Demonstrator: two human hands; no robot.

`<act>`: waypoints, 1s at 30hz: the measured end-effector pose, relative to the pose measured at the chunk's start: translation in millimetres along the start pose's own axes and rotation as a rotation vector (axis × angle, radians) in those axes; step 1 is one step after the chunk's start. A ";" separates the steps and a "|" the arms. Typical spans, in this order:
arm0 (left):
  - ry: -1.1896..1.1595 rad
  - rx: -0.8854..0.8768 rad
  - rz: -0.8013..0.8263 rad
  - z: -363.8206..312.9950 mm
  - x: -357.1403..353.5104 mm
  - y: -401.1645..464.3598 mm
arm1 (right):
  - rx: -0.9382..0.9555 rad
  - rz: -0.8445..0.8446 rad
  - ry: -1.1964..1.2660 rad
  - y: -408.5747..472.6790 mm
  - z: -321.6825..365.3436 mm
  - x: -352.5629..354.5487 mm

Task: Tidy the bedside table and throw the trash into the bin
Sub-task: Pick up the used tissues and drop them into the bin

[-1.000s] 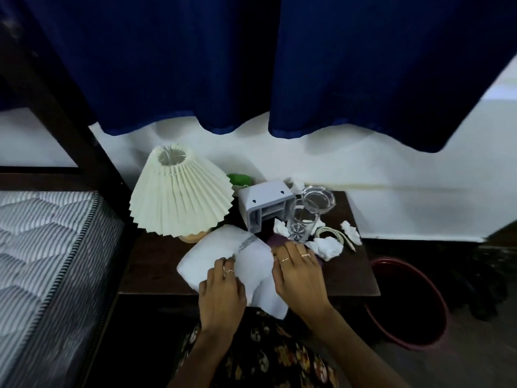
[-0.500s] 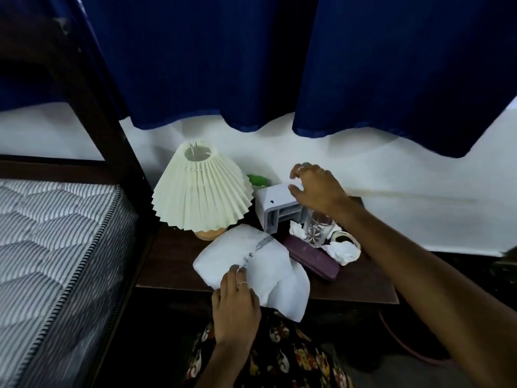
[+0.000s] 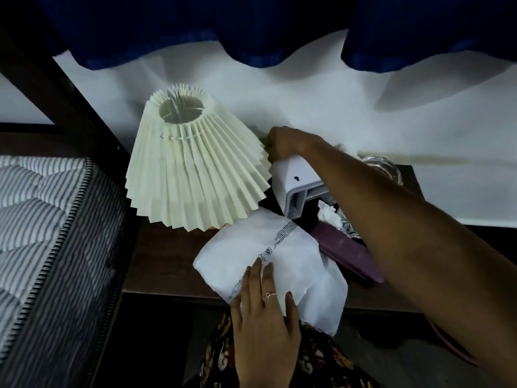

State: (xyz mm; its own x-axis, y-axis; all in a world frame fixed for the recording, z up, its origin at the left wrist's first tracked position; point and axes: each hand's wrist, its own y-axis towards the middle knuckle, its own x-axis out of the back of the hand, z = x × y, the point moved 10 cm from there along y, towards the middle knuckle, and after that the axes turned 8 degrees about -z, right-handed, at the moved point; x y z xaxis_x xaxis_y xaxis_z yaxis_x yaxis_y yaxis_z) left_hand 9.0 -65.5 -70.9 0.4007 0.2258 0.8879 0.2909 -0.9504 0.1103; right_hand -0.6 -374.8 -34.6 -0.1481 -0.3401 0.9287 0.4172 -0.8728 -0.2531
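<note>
Bedside table [image 3: 167,264] — dark wood, cluttered; left hand [image 3: 263,312] flat, right hand [image 3: 282,142] grip unclear.

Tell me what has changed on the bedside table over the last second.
The right hand left the white bag, passed over the white plastic stand, and now reaches behind it beside the lamp, fingers curled near something green; what it holds is hidden. The left hand stayed flat on the bag. Lamp, stand, purple case and crumpled tissues lie as before.
</note>
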 end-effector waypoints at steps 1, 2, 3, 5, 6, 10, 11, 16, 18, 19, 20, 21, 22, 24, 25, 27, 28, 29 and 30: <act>-0.006 0.002 0.003 -1.5 -1.3 0.9 | 0.004 -0.020 0.007 2.9 -0.4 2.7; -0.003 0.008 0.007 -2.0 -2.6 1.2 | 0.010 -0.042 0.019 4.4 -0.2 7.6; 0.004 0.015 0.010 -1.6 -3.8 2.2 | 0.017 -0.075 0.035 6.3 -0.9 16.1; 0.019 0.022 0.003 -0.5 -3.8 3.1 | 0.021 -0.168 0.080 6.2 -5.7 40.9; 0.018 0.026 0.002 -0.2 -3.1 3.3 | 0.025 -0.215 0.102 3.1 -8.7 56.7; 0.008 0.009 0.052 -2.4 -2.1 0.5 | 0.053 -0.450 0.153 -36.7 -25.3 119.1; 0.009 -0.003 0.057 -3.0 -1.1 -0.2 | 0.049 -0.514 0.157 -54.2 -33.5 131.1; 0.035 -0.018 0.081 -2.7 4.0 -6.5 | 0.130 -0.841 -0.014 -184.9 -74.4 167.3; 0.033 -0.020 0.088 -4.9 6.1 -9.6 | 0.116 -0.891 -0.030 -241.9 -104.4 167.2; 0.020 -0.019 0.092 -5.7 6.2 -10.7 | 0.085 -0.905 -0.029 -269.9 -124.5 164.1; 0.021 -0.025 0.088 -6.4 7.0 -11.6 | 0.034 -0.916 -0.015 -297.5 -147.7 159.6; 0.033 -0.028 0.092 -7.5 7.1 -12.5 | -0.036 -0.923 0.008 -323.7 -174.2 152.9; 0.041 -0.024 0.103 -7.1 7.1 -12.6 | -0.128 -0.920 0.040 -344.9 -201.4 143.2; 0.055 -0.016 0.125 -10.3 5.3 -14.6 | -0.351 -0.895 0.093 -381.7 -259.6 115.4; 0.054 -0.009 0.126 -10.4 4.0 -15.0 | -0.452 -0.882 0.114 -396.3 -285.5 97.4; 0.033 0.017 0.142 -9.9 2.5 -15.5 | -0.597 -0.844 0.133 -415.7 -323.4 56.6; 0.022 0.028 0.148 -10.3 1.1 -15.6 | -0.664 -0.804 0.141 -421.4 -339.6 33.5; 0.020 0.033 0.148 -11.3 0.5 -15.3 | -0.734 -0.753 0.156 -425.1 -354.2 10.4; 0.021 0.038 0.148 -12.2 0.0 -14.9 | -0.808 -0.691 0.193 -426.7 -369.0 -14.1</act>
State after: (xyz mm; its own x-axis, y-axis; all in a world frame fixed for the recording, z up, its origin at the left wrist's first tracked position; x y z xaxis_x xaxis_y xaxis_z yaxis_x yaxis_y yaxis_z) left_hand -5.9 -54.0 -67.0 0.4236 0.0787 0.9024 0.2625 -0.9642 -0.0391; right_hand -507.4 -126.7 -39.7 -0.2926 0.3267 0.8987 -0.5151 -0.8456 0.1398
